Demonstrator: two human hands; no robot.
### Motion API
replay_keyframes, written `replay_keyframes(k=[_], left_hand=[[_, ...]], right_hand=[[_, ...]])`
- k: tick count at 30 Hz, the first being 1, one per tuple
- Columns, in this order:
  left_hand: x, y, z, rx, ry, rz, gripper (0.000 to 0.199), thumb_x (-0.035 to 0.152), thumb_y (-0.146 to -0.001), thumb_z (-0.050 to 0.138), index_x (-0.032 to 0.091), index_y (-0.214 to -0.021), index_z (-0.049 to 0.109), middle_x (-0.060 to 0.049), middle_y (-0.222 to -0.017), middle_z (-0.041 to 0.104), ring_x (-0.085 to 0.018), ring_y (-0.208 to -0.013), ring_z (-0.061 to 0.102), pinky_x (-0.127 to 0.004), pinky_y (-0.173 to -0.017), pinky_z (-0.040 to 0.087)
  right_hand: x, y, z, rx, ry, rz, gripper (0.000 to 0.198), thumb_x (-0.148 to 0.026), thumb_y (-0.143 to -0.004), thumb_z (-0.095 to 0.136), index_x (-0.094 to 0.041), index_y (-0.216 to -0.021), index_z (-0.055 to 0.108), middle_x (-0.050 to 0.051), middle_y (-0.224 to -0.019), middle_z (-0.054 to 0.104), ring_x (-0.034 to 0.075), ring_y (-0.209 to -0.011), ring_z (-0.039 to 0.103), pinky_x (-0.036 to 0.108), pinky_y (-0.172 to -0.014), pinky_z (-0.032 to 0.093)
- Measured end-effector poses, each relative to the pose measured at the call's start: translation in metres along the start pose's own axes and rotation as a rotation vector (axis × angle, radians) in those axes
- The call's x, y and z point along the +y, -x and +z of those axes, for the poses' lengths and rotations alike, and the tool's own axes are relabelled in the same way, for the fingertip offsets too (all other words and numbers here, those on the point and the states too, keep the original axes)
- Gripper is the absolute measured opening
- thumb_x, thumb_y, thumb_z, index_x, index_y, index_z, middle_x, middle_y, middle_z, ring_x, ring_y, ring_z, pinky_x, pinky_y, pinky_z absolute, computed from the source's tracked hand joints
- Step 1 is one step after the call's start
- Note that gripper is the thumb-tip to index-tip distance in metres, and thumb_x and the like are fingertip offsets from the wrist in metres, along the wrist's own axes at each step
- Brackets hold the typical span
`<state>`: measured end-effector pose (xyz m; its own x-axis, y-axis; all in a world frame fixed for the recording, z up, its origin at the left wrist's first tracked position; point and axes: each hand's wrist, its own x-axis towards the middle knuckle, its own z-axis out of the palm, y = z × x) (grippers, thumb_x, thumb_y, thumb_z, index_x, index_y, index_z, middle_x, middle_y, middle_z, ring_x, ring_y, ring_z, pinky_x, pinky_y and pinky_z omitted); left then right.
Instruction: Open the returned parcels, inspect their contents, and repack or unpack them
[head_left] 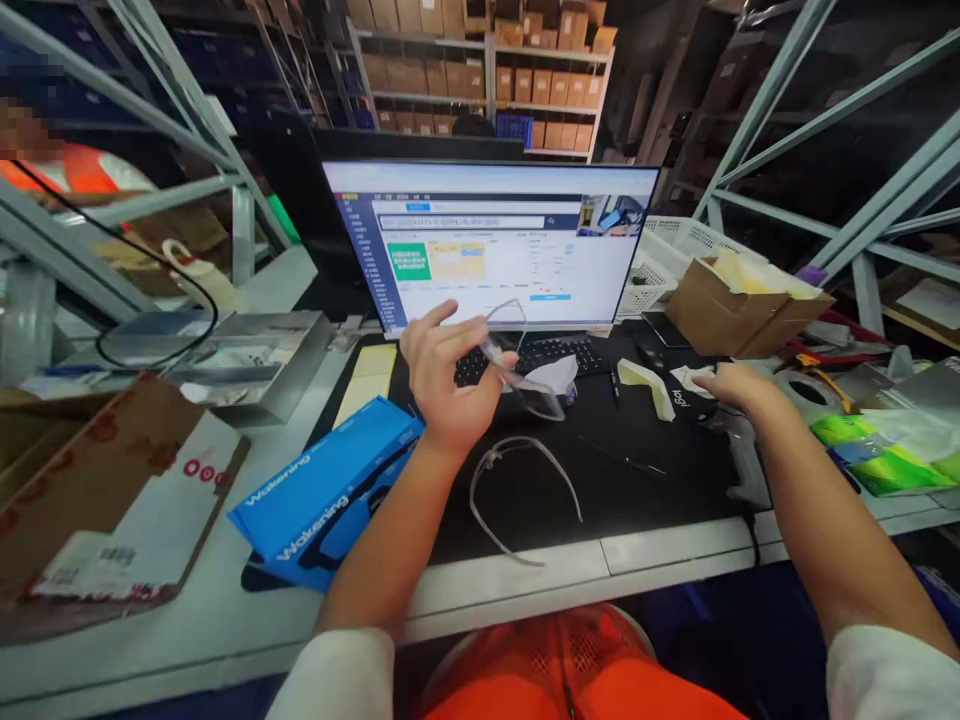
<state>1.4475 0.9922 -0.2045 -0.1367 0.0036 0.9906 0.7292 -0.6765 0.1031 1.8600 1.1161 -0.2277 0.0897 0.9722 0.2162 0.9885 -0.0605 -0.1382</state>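
Observation:
My left hand (pixel 454 385) is raised in front of the monitor. Its thumb and fingers pinch a pair of clear-framed glasses (pixel 541 408), tilted above the desk mat. Below it, a thin, curved clear band (pixel 474 495) with a small hinge-like piece lies near the desk's front edge. Out to the right, my right hand (pixel 739 388) is closed at a crumpled white tissue (pixel 691 380), its fingertips partly hidden. A grey handheld scanner (pixel 744 455) lies just under that wrist. Between the hands are another white tissue (pixel 555 374) and a creased cream paper strip (pixel 646 385).
A lit monitor (pixel 495 250) stands behind a black keyboard (pixel 562 352). At left are a blue "Wakening" box (pixel 330 485), a brown carton (pixel 112 490) and a grey tray (pixel 281 375). An open carton (pixel 731 310) and green packet (pixel 877 450) sit right. Another person (pixel 75 170) is beyond the frame.

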Motion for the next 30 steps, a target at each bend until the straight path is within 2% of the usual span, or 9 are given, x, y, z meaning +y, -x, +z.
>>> replay_keyframes(k=[3,7,10,16,18,21,25,27,30], left_hand=[[-0.004,0.003,0.001,-0.036,-0.051,-0.027,0.029,0.037,-0.088,0.074,0.029,-0.113,0.06,-0.001,-0.102,0.07,-0.027,-0.118,0.065,-0.048,-0.102,0.045],[-0.008,0.007,-0.002,-0.125,-0.111,-0.088,0.027,0.046,-0.091,0.069,0.029,-0.11,0.06,-0.003,-0.1,0.07,-0.028,-0.12,0.063,-0.048,-0.104,0.043],[-0.007,0.006,-0.01,-0.149,-0.13,-0.113,0.026,0.048,-0.092,0.067,0.027,-0.107,0.061,-0.003,-0.097,0.07,-0.028,-0.118,0.064,-0.048,-0.104,0.042],[-0.006,-0.004,-0.027,-0.137,-0.054,-0.118,0.025,0.045,-0.091,0.07,0.025,-0.104,0.063,-0.003,-0.096,0.071,-0.025,-0.113,0.066,-0.043,-0.098,0.048],[-0.008,-0.007,-0.031,-0.17,0.007,-0.122,0.024,0.041,-0.089,0.073,0.024,-0.104,0.065,-0.003,-0.096,0.072,-0.025,-0.11,0.067,-0.042,-0.097,0.049],[-0.008,-0.011,-0.035,-0.263,0.105,-0.151,0.025,0.037,-0.086,0.078,0.023,-0.103,0.068,-0.004,-0.098,0.073,-0.024,-0.107,0.067,-0.041,-0.096,0.05],[0.005,-0.02,-0.039,-0.423,0.212,-0.232,0.027,0.033,-0.079,0.084,0.022,-0.101,0.071,-0.005,-0.1,0.073,-0.023,-0.102,0.068,-0.039,-0.092,0.052],[0.014,-0.024,-0.04,-0.488,0.234,-0.254,0.028,0.029,-0.077,0.086,0.021,-0.099,0.071,-0.005,-0.098,0.073,-0.023,-0.098,0.067,-0.038,-0.09,0.051],[0.024,-0.027,-0.04,-0.581,0.22,-0.256,0.028,0.026,-0.075,0.086,0.021,-0.099,0.073,-0.005,-0.096,0.072,-0.022,-0.096,0.066,-0.039,-0.09,0.049]], right_hand=[[-0.055,0.062,0.021,-0.081,-0.035,-0.237,0.039,-0.038,-0.093,0.065,-0.01,-0.119,0.072,0.023,-0.116,0.072,0.033,-0.104,0.068,0.041,-0.087,0.05],[-0.149,0.156,0.051,-0.137,-0.26,-0.799,0.025,-0.028,-0.099,0.054,-0.017,-0.112,0.072,0.012,-0.119,0.072,0.024,-0.112,0.065,0.036,-0.098,0.049],[-0.195,0.187,0.07,-0.074,-0.132,-0.849,0.034,-0.024,-0.098,0.054,-0.012,-0.128,0.064,0.018,-0.126,0.067,0.029,-0.113,0.063,0.039,-0.091,0.05],[-0.209,0.168,0.086,-0.272,0.045,-0.664,0.026,-0.019,-0.101,0.043,-0.01,-0.103,0.068,0.016,-0.089,0.074,0.025,-0.079,0.07,0.034,-0.074,0.045],[-0.197,0.154,0.08,-0.28,-0.093,-0.663,0.028,-0.023,-0.103,0.04,-0.014,-0.102,0.067,0.012,-0.09,0.074,0.021,-0.078,0.068,0.031,-0.071,0.044],[-0.176,0.13,0.056,-0.368,-0.566,-0.607,0.03,-0.036,-0.102,0.043,-0.018,-0.095,0.065,0.006,-0.084,0.07,0.019,-0.076,0.064,0.03,-0.071,0.046],[-0.168,0.106,0.014,-0.69,-1.081,-0.54,0.037,-0.054,-0.093,0.058,-0.017,-0.089,0.064,0.001,-0.07,0.06,0.015,-0.063,0.054,0.027,-0.061,0.043],[-0.176,0.102,-0.002,-0.826,-1.161,-0.561,0.04,-0.057,-0.092,0.059,-0.017,-0.09,0.064,-0.001,-0.066,0.056,0.013,-0.057,0.05,0.026,-0.057,0.04],[-0.194,0.099,-0.013,-0.855,-1.043,-0.711,0.036,-0.054,-0.093,0.057,-0.019,-0.084,0.062,0.0,-0.069,0.058,0.014,-0.061,0.05,0.027,-0.059,0.042]])
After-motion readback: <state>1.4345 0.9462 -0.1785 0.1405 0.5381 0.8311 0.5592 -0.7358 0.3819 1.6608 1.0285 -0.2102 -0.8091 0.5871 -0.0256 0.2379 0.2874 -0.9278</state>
